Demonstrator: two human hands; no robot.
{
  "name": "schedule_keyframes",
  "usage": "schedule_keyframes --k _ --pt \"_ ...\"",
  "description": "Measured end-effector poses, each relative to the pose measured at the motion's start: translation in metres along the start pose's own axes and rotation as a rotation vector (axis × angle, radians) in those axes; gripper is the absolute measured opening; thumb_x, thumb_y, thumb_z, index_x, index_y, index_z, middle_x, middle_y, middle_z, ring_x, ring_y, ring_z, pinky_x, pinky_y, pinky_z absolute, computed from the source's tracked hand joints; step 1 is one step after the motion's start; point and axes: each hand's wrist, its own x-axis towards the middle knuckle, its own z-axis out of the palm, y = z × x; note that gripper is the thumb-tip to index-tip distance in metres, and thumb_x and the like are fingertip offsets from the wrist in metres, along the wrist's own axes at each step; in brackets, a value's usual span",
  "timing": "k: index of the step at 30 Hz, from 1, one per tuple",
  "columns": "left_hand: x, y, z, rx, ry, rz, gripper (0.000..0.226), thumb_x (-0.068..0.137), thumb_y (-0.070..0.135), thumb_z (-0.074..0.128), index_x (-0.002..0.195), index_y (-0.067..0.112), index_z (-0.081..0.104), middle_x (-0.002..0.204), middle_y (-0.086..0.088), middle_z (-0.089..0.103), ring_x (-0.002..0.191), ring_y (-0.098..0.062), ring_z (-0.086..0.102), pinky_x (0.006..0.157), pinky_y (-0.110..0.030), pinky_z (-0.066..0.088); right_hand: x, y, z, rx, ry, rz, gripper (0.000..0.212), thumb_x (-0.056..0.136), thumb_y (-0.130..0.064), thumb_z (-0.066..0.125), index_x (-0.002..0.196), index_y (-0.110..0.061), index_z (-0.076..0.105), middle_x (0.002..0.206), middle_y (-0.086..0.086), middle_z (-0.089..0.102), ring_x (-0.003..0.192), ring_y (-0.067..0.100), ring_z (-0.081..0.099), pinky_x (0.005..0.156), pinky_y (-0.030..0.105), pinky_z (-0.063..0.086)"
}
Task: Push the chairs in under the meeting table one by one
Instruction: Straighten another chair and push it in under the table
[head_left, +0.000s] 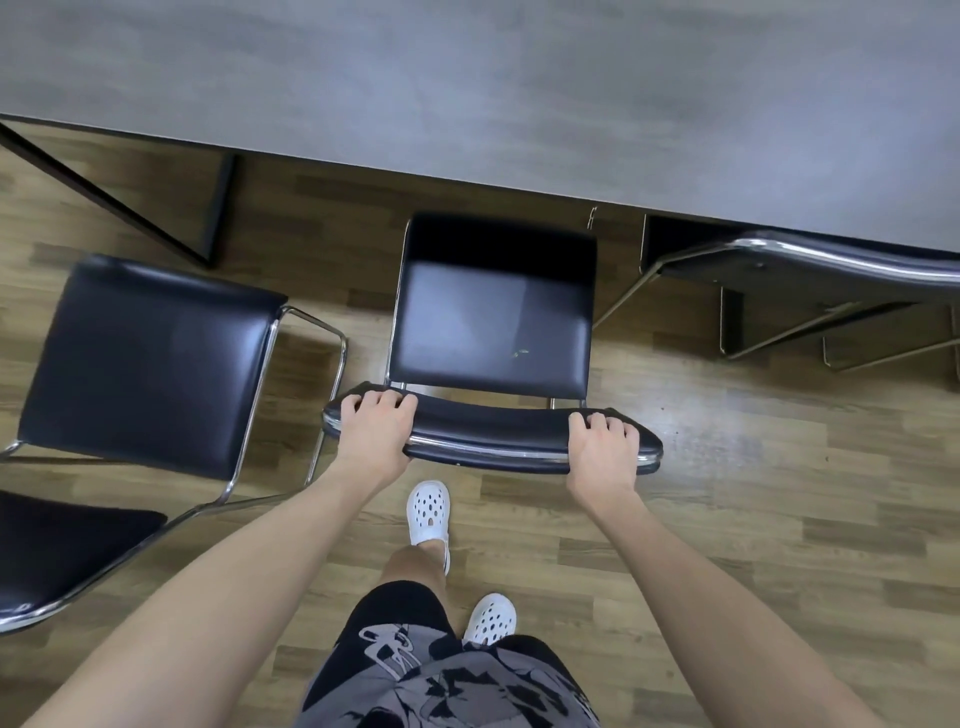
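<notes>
A floor of brown wood-look planks, in mixed light and dark tones, fills the lower part of the view. Toward 3 o'clock a paler, scuffed patch shows on it. Just below centre, at 6 o'clock, a white clog with round holes points its toe to 12 o'clock. A second white clog sits lower, slightly toward 5 o'clock, partly hidden by dark shorts with a grey print at the bottom edge.

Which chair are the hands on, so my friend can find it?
Find the big grey table. Along its near edge, the middle chair stands between a left chair and a right chair. Only its backrest has the left hand and right hand gripping it.
</notes>
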Motion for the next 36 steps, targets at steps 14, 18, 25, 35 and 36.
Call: schedule_keyframes --k 14,18,25,35,36 --pt "0.051 -0.005 -0.033 -0.002 -0.033 0.017 0.053 0.08 0.026 0.071 0.126 0.021 0.045 0.129 -0.001 0.053 0.122 -0.025 0.045 0.107 -0.043 0.027 0.048 0.006 -0.032 -0.027 -0.018 0.026 0.042 0.073 -0.009 0.062 0.111 -0.019 0.049 0.104 0.001 0.058 0.101 0.024 0.053 0.089 0.034 0.035" --pt "0.07 -0.007 -0.042 0.009 -0.03 0.013 0.052 0.08 0.028 0.07 0.125 0.021 0.044 0.128 -0.001 0.052 0.121 -0.025 0.045 0.105 -0.042 0.028 0.065 0.008 -0.043 -0.011 -0.016 0.01 0.041 0.076 -0.013 0.061 0.114 -0.018 0.048 0.107 0.003 0.058 0.104 0.026 0.053 0.087 0.035 0.037" --pt "0.095 -0.011 -0.058 0.004 -0.035 0.022 0.055 0.079 0.031 0.071 0.126 0.02 0.043 0.13 -0.002 0.051 0.123 -0.026 0.044 0.105 -0.043 0.028 0.089 0.011 -0.061 0.003 -0.039 0.013 0.047 0.076 -0.018 0.064 0.12 -0.02 0.046 0.11 0.002 0.057 0.106 0.025 0.053 0.09 0.035 0.037" --pt "0.135 -0.01 -0.086 -0.013 -0.032 0.019 0.059 0.08 0.028 0.071 0.131 0.02 0.042 0.134 -0.001 0.049 0.129 -0.023 0.04 0.108 -0.043 0.025 0.128 0.018 -0.082 0.033 0.031 0.032 0.07 0.074 -0.014 0.07 0.137 -0.016 0.04 0.14 0.012 0.044 0.131 0.031 0.037 0.107 0.038 0.031" --pt "0.138 -0.01 -0.087 -0.015 -0.023 0.02 0.062 0.08 0.027 0.072 0.133 0.02 0.04 0.136 -0.001 0.047 0.131 -0.023 0.038 0.108 -0.043 0.025 0.131 0.018 -0.084 0.034 0.041 0.048 0.079 0.074 -0.013 0.072 0.143 -0.016 0.034 0.148 0.014 0.035 0.137 0.033 0.03 0.111 0.041 0.027"
